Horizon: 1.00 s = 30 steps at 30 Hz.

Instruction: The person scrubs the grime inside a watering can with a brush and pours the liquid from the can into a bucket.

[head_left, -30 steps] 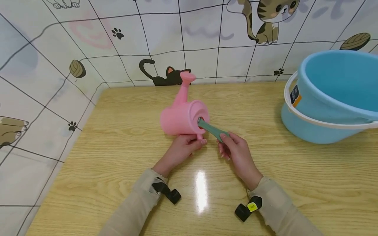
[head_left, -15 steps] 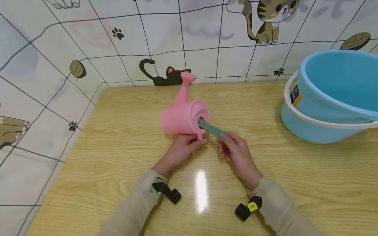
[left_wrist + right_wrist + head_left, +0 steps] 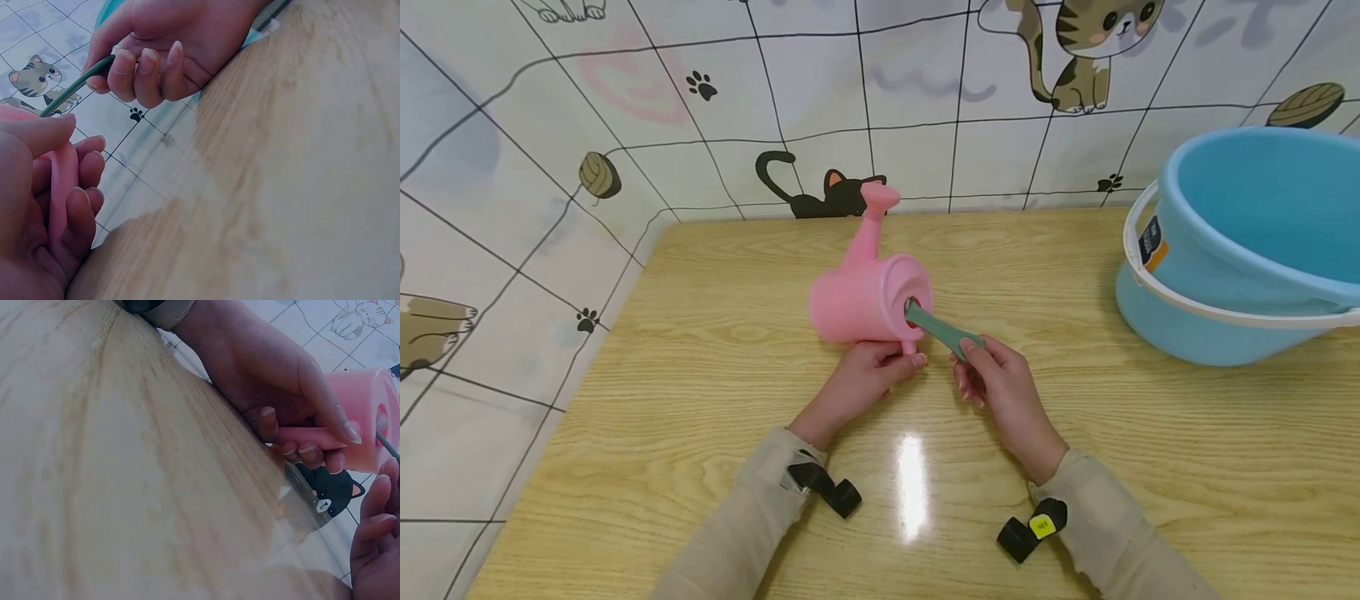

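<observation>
A pink watering can (image 3: 850,304) lies tipped on its side above the table, its spout pointing to the back and its top facing right. My left hand (image 3: 868,375) grips its handle (image 3: 306,436), fingers curled round it in both wrist views. With thumb and fingers, my right hand (image 3: 1000,387) pinches the end of a green handle (image 3: 943,330). That tool's far end goes into the round opening in the can's top, where a bit of metal and something red show. The rest of the tool is hidden inside the can.
A large light-blue bucket (image 3: 1217,333) with a white carrying handle (image 3: 1240,315) stands at the right of the wooden table (image 3: 700,350). Behind the table and along its left side rises a wall (image 3: 917,162) with cat drawings.
</observation>
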Motion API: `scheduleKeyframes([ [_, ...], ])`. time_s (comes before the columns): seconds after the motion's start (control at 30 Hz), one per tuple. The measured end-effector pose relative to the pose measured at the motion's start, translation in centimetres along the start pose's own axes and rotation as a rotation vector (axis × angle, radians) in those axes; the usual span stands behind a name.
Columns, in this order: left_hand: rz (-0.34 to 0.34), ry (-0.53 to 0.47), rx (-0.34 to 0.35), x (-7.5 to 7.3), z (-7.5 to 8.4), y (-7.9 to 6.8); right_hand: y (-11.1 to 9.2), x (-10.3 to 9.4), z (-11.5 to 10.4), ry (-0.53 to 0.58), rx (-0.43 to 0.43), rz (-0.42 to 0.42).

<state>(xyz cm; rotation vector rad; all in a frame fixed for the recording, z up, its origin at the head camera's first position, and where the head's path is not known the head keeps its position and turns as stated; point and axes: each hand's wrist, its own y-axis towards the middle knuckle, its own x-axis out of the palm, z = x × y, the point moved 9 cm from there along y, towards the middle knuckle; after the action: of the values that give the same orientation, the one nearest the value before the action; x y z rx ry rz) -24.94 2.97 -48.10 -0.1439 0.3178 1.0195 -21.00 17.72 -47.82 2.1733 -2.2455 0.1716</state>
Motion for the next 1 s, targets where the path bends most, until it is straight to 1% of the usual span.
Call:
scheduleKeyframes([
  [0.2, -0.003, 0.007, -0.006, 0.04, -0.01, -0.01, -0.04, -0.08, -0.01, -0.001, -0.008, 0.006],
  [0.43, -0.001, 0.019, -0.006, 0.08, 0.03, 0.06, -0.02, -0.12, -0.10, 0.029, -0.019, 0.007],
  [1.0, 0.001, 0.018, -0.012, 0.10, -0.21, 0.07, -0.04, -0.18, -0.05, 0.007, -0.004, 0.012],
])
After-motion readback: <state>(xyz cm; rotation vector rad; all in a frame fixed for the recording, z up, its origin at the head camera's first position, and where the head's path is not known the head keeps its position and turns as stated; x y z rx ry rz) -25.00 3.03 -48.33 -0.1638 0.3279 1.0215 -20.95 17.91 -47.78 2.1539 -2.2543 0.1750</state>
